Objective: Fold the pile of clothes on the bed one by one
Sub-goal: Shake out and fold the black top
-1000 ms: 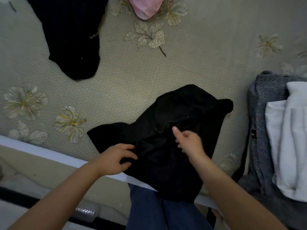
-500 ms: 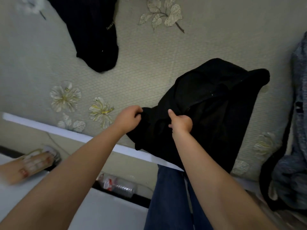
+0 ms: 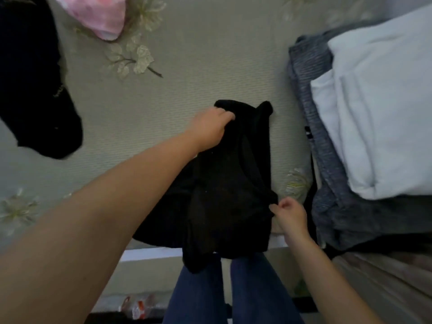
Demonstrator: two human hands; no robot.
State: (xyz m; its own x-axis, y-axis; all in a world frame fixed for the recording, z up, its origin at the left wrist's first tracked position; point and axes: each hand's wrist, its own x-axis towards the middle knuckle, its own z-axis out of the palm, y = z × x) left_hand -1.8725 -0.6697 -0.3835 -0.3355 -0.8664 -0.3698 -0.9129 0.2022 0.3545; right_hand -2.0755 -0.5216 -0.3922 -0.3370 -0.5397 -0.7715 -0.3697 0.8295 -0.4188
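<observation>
A person's left hand (image 3: 211, 128) is gripping the far edge of a black garment (image 3: 230, 183) lying at the bed's (image 3: 198, 73) near edge, while the right hand (image 3: 289, 215) is pinching its right side.

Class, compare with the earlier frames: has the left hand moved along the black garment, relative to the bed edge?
Yes. The left hand has moved away from the bed edge, now gripping the black garment at its far end.

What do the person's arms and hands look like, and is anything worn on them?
Both forearms are bare, with no sleeve in view. The left hand and right hand show no gloves, rings, watch or bracelet. The only clothing seen on the person is dark blue jeans on the legs below.
</observation>
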